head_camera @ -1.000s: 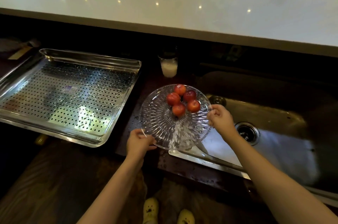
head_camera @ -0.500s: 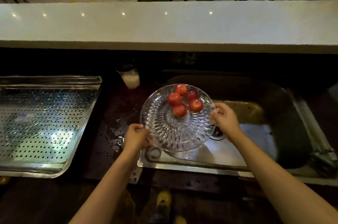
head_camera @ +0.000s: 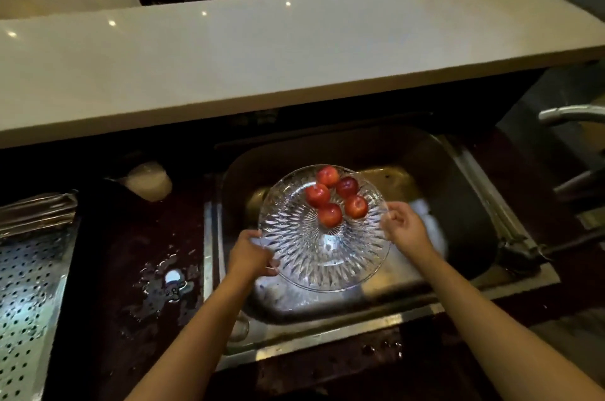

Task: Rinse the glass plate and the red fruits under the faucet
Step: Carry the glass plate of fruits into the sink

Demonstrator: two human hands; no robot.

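Sink (head_camera: pixel 458 204), centre frame. Glass plate (head_camera: pixel 314 246), carried rightward off the counter (head_camera: pixel 140 253) edge, now hangs wholly over the basin. Left hand (head_camera: pixel 248 253) and right hand (head_camera: pixel 404 225) pinch its opposite rims. Five red fruits (head_camera: pixel 330 214) sit on its upper half. Faucet (head_camera: pixel 569 114), right edge, lies well apart: rinsing likely not begun.

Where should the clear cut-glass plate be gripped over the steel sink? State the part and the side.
Grip the thin rim at opposite edges, coming from left and right, as the left hand and right hand do. The clear cut-glass plate is wide and shallow, with five round red fruits loose on its far half, so a level two-sided hold seems safest.
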